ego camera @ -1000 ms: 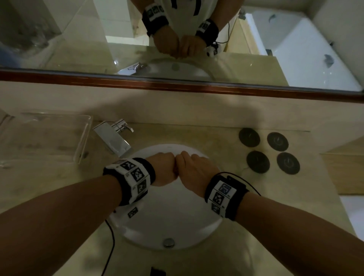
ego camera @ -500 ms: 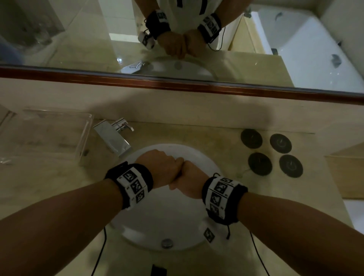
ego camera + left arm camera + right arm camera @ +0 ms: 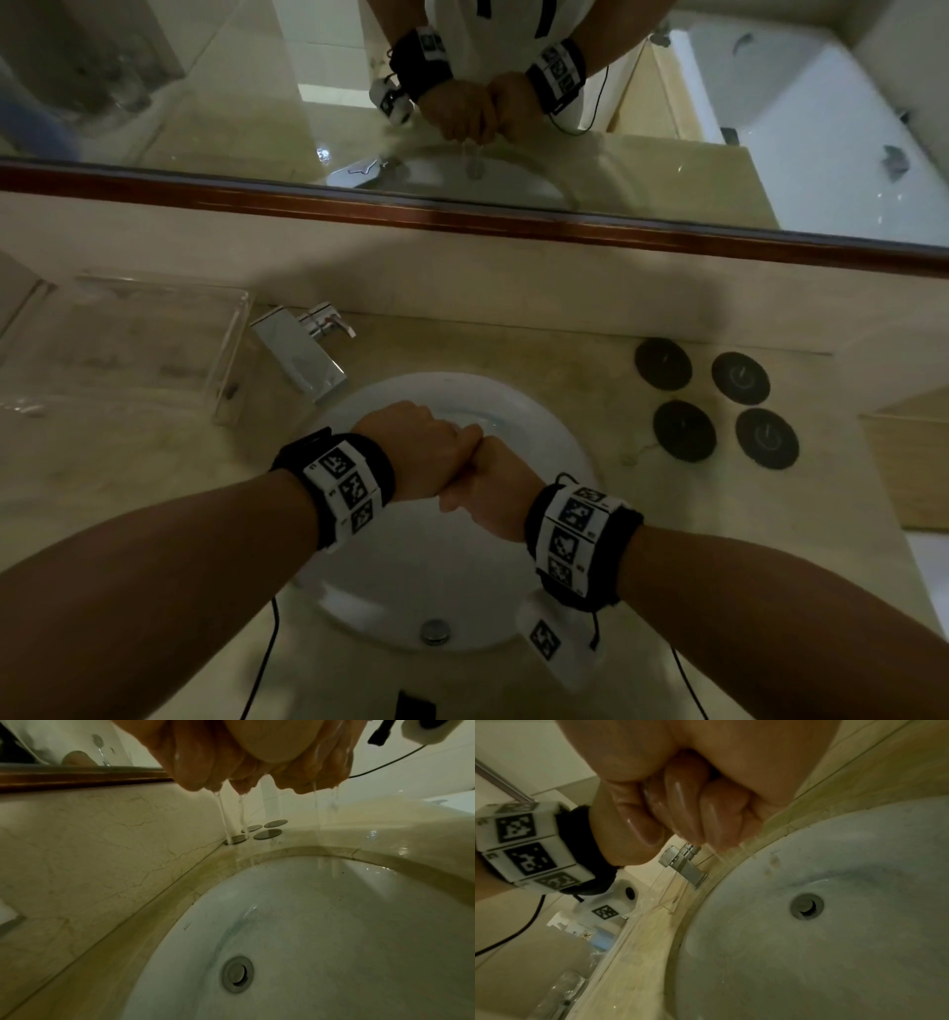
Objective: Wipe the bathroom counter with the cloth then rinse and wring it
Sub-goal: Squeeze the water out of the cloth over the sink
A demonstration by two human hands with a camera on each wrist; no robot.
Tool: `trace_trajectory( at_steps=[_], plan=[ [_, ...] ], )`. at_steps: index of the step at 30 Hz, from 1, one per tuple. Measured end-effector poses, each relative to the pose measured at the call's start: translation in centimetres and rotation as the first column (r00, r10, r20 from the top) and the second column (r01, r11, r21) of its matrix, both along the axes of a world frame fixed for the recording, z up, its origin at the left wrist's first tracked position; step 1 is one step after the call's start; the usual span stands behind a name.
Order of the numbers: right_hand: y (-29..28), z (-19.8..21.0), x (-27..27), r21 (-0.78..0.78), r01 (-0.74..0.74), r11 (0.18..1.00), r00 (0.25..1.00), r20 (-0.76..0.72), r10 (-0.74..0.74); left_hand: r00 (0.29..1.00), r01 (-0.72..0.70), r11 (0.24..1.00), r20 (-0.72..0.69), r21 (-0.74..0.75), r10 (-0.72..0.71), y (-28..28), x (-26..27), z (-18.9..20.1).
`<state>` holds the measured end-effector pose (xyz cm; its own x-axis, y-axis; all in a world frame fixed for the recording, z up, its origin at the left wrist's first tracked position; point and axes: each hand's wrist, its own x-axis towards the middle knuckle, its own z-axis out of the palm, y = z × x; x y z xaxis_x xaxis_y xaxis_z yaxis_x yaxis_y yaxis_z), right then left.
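Note:
Over the white sink (image 3: 567, 437) my two hands press together as fists. The left hand (image 3: 426, 452) lies knuckles up, slightly above and over the right hand (image 3: 493, 483). The cloth is almost wholly hidden inside them. In the left wrist view only wet, wrinkled folds (image 3: 293, 780) show under the curled fingers (image 3: 185, 764), and thin streams of water (image 3: 223, 817) fall from them into the basin (image 3: 334, 923). The right wrist view shows my wet fingers (image 3: 680, 801) curled tight.
A chrome faucet (image 3: 303, 354) stands at the sink's back left beside a clear plastic tray (image 3: 128, 349). Several dark round discs (image 3: 714, 401) lie on the beige marble counter (image 3: 513, 349) at the right. The drain (image 3: 435, 631) sits near me. A mirror (image 3: 616, 169) runs along the wall.
My fists have twisted against each other: the left rolled up over the right, the right wrist turned outward. Water now runs from them into the basin.

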<state>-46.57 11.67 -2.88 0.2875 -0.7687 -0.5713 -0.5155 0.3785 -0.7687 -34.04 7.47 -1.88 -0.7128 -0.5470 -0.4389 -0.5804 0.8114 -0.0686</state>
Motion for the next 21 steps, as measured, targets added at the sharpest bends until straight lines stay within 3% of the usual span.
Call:
trace_trajectory(
  at_steps=[2, 5, 7, 10, 15, 17, 21],
  plan=[
    [-0.2, 0.4, -0.2, -0.035, -0.021, 0.999, 0.999, -0.026, 0.020, 0.999, -0.037, 0.999, -0.019, -0.011, 0.037, -0.1, -0.2, 0.0],
    [-0.7, 0.9, -0.6, -0.127, -0.075, 0.989, 0.995, -0.078, 0.065, 0.965, -0.241, 0.970, -0.093, 0.040, 0.244, -0.6, -0.1, 0.6],
    [-1.2, 1.0, -1.3, -0.146, -0.002, 0.989, 0.999, -0.032, -0.003, 0.895, -0.390, 0.914, -0.186, 0.114, 0.405, -1.1, 0.4, 0.6],
    [-2.1, 1.2, -2.6, -0.173, 0.190, 0.966, 0.973, 0.161, -0.163, 0.725, -0.517, 0.807, -0.354, 0.286, 0.590, -1.8, 1.5, 0.7],
    [-3.3, 1.6, -3.6, -0.227, 0.368, 0.902, 0.904, 0.315, -0.289, 0.485, -0.507, 0.716, -0.527, 0.480, 0.698, -1.4, 1.9, 1.7],
    [-3.6, 1.4, -3.7, -0.274, 0.393, 0.878, 0.896, 0.331, -0.297, 0.380, -0.481, 0.657, -0.537, 0.580, 0.753, -1.1, 2.1, 2.0],
    [-3.8, 1.9, -4.2, -0.289, 0.418, 0.861, 0.857, 0.439, -0.269, 0.247, -0.367, 0.533, -0.472, 0.763, 0.846, -0.7, 2.8, 2.6]
  ],
)
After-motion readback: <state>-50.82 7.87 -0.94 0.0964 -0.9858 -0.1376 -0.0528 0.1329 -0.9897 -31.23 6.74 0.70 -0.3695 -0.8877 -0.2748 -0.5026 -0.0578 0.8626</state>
